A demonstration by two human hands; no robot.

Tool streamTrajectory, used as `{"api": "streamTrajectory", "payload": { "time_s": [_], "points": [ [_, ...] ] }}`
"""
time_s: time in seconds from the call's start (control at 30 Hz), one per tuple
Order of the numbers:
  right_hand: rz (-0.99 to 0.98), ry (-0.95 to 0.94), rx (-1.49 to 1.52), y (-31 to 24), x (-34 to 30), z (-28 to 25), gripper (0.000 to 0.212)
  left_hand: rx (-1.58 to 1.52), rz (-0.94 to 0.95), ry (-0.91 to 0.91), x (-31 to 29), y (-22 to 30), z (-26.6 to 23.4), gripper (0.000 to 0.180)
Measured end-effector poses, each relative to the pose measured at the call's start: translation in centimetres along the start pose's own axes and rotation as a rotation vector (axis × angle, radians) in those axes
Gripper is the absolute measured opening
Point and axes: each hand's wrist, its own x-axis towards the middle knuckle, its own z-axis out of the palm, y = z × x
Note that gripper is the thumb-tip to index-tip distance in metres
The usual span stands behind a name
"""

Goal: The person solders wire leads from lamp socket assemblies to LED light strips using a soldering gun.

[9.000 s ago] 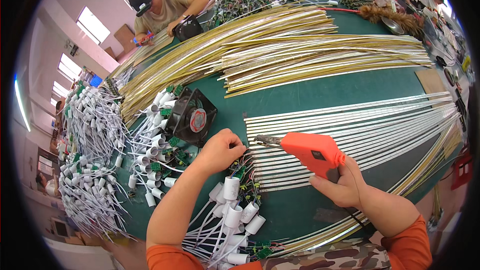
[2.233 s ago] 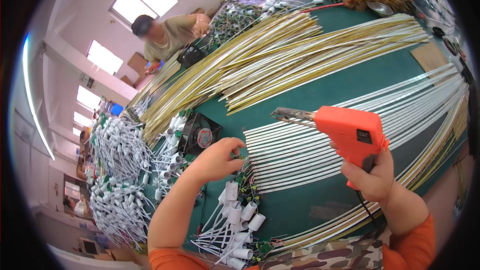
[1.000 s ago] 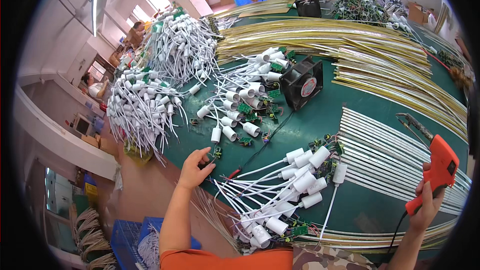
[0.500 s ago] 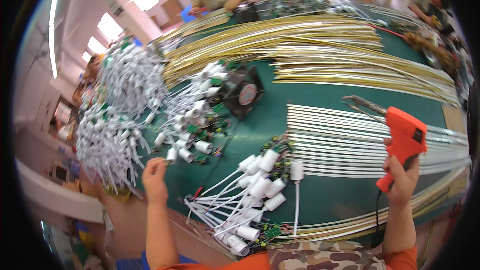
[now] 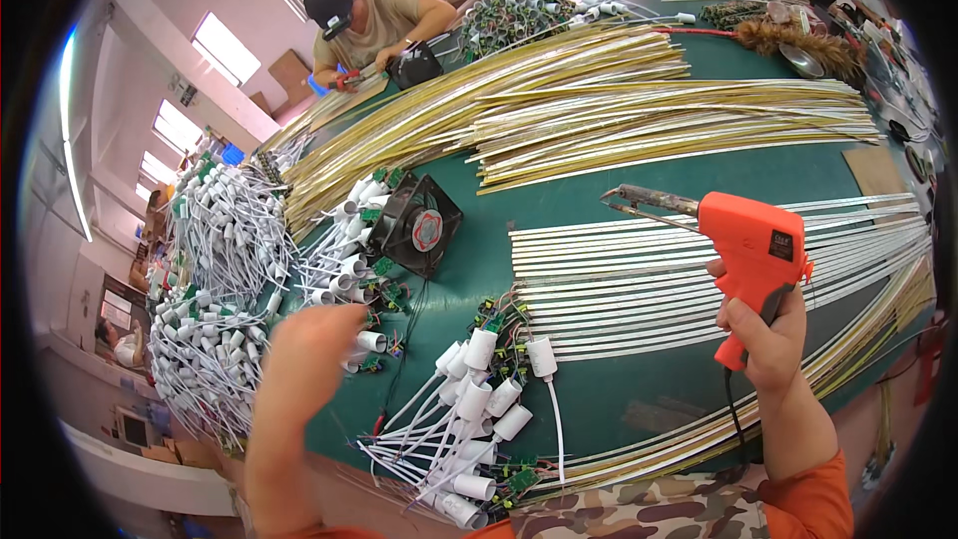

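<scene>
My right hand [image 5: 770, 341] is wrapped round the handle of an orange soldering gun [image 5: 750, 240], its metal tip pointing left above a row of thin white strips [image 5: 609, 284]. Motion smears my left hand [image 5: 311, 359], so its fingers do not show clearly. It is over the near-left part of the table, beside white cylindrical lamp caps [image 5: 371, 341] with green circuit boards and wires. Between my hands lies a bundle of white lamp caps with cables [image 5: 474, 401]. One single cap [image 5: 542, 357] rests apart at the strips' left end, its white cable running toward me.
A black square fan [image 5: 416, 227] stands left of centre on the green table [image 5: 469, 284]. Piles of white-cabled parts [image 5: 225, 230] cover the left side. Yellow and white strips [image 5: 659, 125] lie in stacks across the back. Across the table another person [image 5: 374, 25] works.
The whole view has shifted, and the fan and strips sit further left in it. My left hand has risen toward the lamp caps and become blurred. The right hand still holds the soldering gun.
</scene>
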Motion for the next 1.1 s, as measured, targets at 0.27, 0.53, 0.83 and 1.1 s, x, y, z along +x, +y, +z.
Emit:
{"api": "streamTrajectory", "payload": {
  "time_s": [0.27,0.53,0.83,1.1],
  "points": [
    [0.070,0.039,-0.092,0.5,0.0,-0.2,0.052,-1.332,-0.397,-0.206,10.3,1.8,16.4,0.012],
    [0.072,0.029,-0.082,1.0,0.3,0.1,0.052,-1.571,-0.579,-0.322,12.3,2.7,17.7,0.017],
    [0.131,-0.006,-0.094,1.4,0.2,0.4,0.046,-1.309,-0.430,-0.407,12.5,2.5,19.0,0.010],
    [0.091,0.033,-0.161,2.4,0.4,0.7,0.049,-1.464,-0.514,-0.493,13.0,2.6,19.1,0.009]
  ]
}}
